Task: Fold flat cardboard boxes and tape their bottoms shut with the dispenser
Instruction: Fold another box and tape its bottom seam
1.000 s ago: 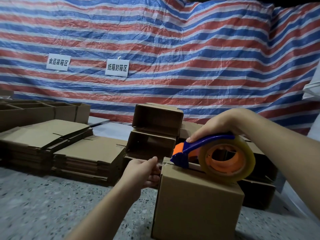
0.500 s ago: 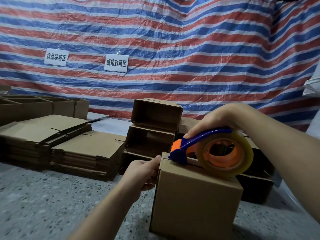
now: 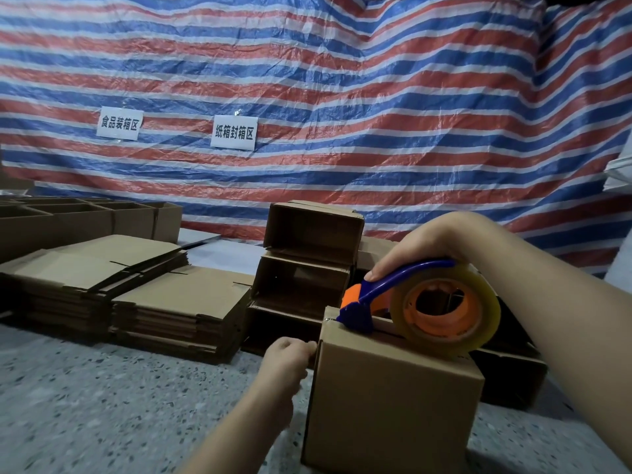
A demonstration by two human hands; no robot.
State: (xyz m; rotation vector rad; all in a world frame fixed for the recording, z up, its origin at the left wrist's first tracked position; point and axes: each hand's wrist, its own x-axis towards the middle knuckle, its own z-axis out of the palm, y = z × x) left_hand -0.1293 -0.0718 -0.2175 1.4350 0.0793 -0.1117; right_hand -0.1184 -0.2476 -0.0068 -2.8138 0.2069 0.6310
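Nearest the camera a folded cardboard box (image 3: 393, 398) stands on the speckled worktop (image 3: 102, 405) with its closed flaps turned up, and the taping step looks to be in hand. The left hand (image 3: 287, 357) is curled at the box's upper left corner, its fingertips pinching or pressing there, seemingly on the tape's end, though the tape itself is too clear to make out. The right hand (image 3: 424, 248) wraps over the blue handle of the tape dispenser (image 3: 420, 302), its grip closed round the handle with the forefinger laid along the top; the dispenser's blue nose sits on the box's top edge at the left end of the seam, and the clear roll on its orange core rests on the top behind it. Judging by this, the strip is at the end of the seam, so the next move calls for a firm tilt to cut the tape and a press down over the edge, while the left hand steadies the box. Just behind, three open boxes (image 3: 307, 268) are stacked on their sides, close enough to crowd the dispenser's travel past the corner. To the left lie two stacks of flat cardboard (image 3: 164, 302), waiting their turn, and behind them a row of upright open boxes (image 3: 68, 220). Farthest back hangs a striped tarpaulin (image 3: 342, 80) bearing two white paper signs (image 3: 234, 132).
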